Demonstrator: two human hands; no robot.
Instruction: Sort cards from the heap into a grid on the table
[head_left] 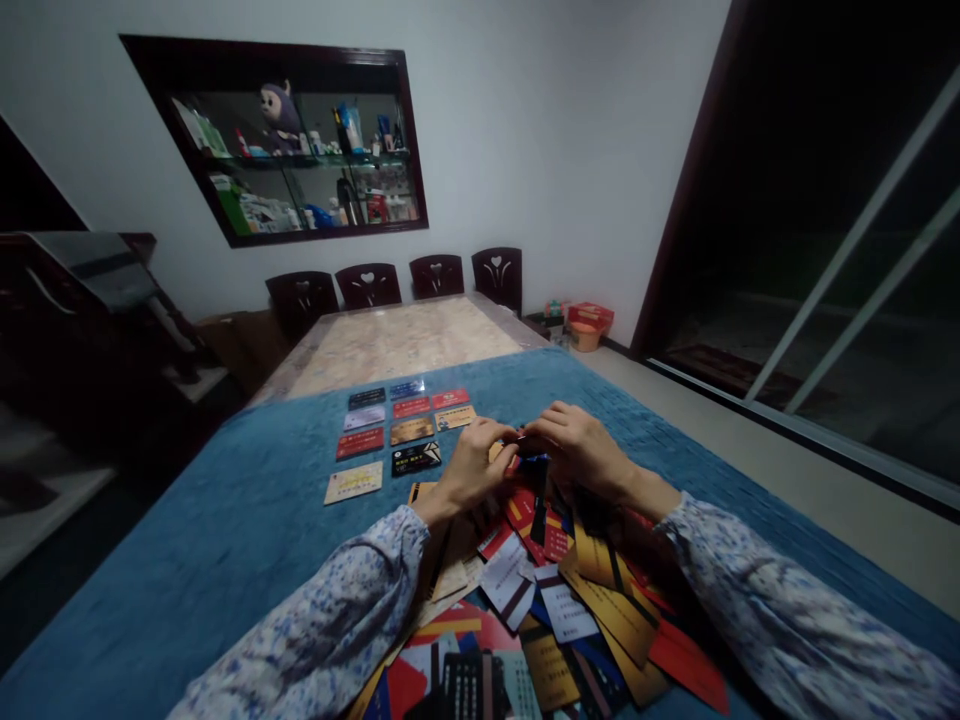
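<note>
My left hand (480, 462) and my right hand (583, 446) meet above a heap of loose cards. Their fingertips pinch a thin dark card (523, 437) between them, seen nearly edge-on and mostly covered by the fingers. The heap holds gold cards (615, 610), white ones with dark stripes (566, 603), and red ones (686, 660), overlapping at many angles. Beyond my left hand, several cards lie flat in columns, among them a black VIP card (416, 458), a cream card (354, 482), a red card (361, 442) and a gold card (412, 430).
A blue cloth (247, 500) covers the near part of the long table; its far part (405, 335) is pale and patterned. Dark chairs (367, 285) stand at the far end. A shelf niche (315, 155) is set in the wall. An orange bucket (585, 335) sits on the floor.
</note>
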